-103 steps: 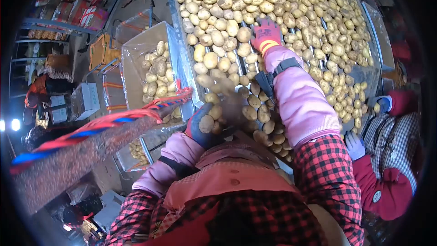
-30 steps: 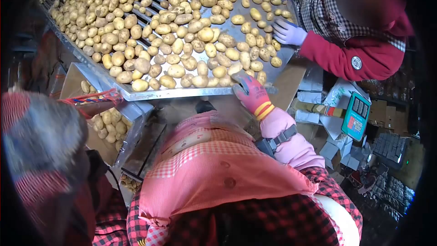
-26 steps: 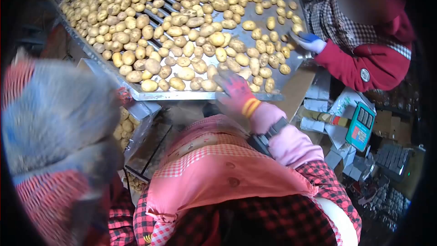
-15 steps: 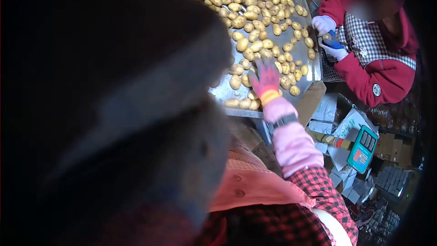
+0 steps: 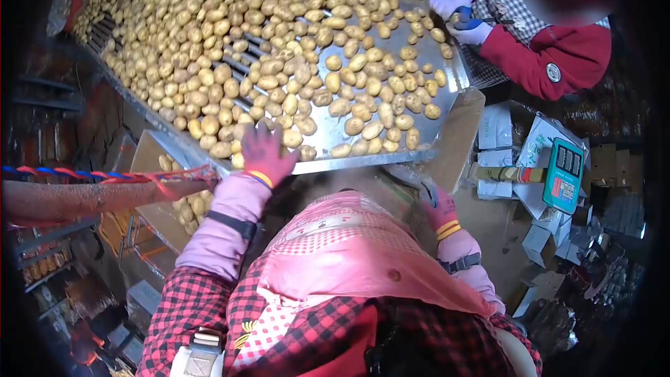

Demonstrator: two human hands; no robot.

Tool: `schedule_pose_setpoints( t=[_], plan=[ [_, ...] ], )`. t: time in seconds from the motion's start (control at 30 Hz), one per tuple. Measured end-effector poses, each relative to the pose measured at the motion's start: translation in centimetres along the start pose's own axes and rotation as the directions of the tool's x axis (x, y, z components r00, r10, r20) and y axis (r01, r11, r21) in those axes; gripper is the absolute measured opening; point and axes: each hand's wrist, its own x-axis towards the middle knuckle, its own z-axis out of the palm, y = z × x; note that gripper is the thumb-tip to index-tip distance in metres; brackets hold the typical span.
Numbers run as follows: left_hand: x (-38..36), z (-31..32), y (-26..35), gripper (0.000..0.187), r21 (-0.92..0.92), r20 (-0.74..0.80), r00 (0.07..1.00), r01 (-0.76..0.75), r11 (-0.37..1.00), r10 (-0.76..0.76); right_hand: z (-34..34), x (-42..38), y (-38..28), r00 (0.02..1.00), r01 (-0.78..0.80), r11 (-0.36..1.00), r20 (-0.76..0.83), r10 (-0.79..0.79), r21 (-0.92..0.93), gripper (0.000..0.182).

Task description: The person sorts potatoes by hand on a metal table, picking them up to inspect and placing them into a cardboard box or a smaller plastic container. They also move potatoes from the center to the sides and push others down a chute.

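My left hand (image 5: 267, 152), in a pink-and-grey glove with a yellow cuff, rests on potatoes (image 5: 291, 138) at the metal table's front edge (image 5: 363, 161). Its fingers are spread, and no grip on a potato shows. My right hand (image 5: 439, 211), gloved alike, is low beside the table's front right corner, off the tabletop. Its grey fingertips are partly blurred near a metal strut (image 5: 407, 173), so I cannot make out whether they hold anything. Loose potatoes (image 5: 377, 91) lie between the hands and farther back on the metal surface.
A large potato heap (image 5: 181, 28) covers the table's left and back. Across the right side, a co-worker's gloved hands (image 5: 466, 24) hold a small item. Cardboard boxes (image 5: 464, 132) and a green scale display (image 5: 564, 176) stand right. A wrapped pole (image 5: 105, 199) juts in from the left.
My right hand has left the potatoes and moved down past the table edge. The dark blurred shape over the left half is gone, and my left hand now shows on the potatoes.
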Motion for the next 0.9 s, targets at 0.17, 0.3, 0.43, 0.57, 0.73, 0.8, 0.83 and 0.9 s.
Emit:
schedule_pose_setpoints(
  t=[0.17, 0.3, 0.43, 0.57, 0.73, 0.8, 0.83, 0.9],
  plan=[
    [3.9, 0.3, 5.2, 0.075, -0.174, 0.331, 0.936, -0.065, 0.983, 0.121, 0.1, 4.1, 0.6, 0.980, 0.197, 0.978, 0.057, -0.193, -0.067, 0.056],
    [2.9, -0.1, 1.9, 0.060, -0.155, 0.150, 0.958, -0.221, 0.963, 0.244, -1.2, 8.3, -1.0, 0.953, 0.301, 0.918, 0.127, -0.276, -0.258, 0.058],
    [-1.7, 0.8, -1.4, 0.060, -0.045, 0.059, 0.995, -0.076, 0.996, 0.078, -1.8, 11.0, -3.6, 0.884, 0.395, 0.885, 0.367, -0.291, -0.248, 0.055],
    [-1.7, 1.2, 0.3, 0.052, 0.027, 0.140, 0.989, 0.035, 0.999, -0.038, -2.0, 11.3, -3.3, 0.843, 0.477, 0.832, 0.416, -0.341, -0.284, 0.054],
    [-1.7, 1.7, 1.9, 0.047, -0.009, 0.091, 0.994, 0.054, 0.998, -0.053, -1.7, 12.7, -3.8, 0.843, 0.483, 0.815, 0.423, -0.332, -0.320, 0.053],
    [-2.2, 1.2, 1.5, 0.047, -0.052, 0.116, 0.992, 0.050, 0.997, -0.044, -3.0, 13.2, -7.0, 0.826, 0.409, 0.871, 0.517, -0.226, -0.273, 0.052],
    [-2.3, 1.1, 1.0, 0.048, -0.087, 0.125, 0.992, 0.041, 0.995, -0.030, -2.4, 13.8, -7.8, 0.837, 0.486, 0.849, 0.390, -0.383, -0.209, 0.051],
    [-2.0, 0.4, 0.7, 0.047, -0.175, -0.007, 0.999, 0.040, 0.984, -0.042, 0.0, 15.1, -8.7, 0.768, 0.640, 0.758, 0.091, -0.634, -0.124, 0.050]
  ],
)
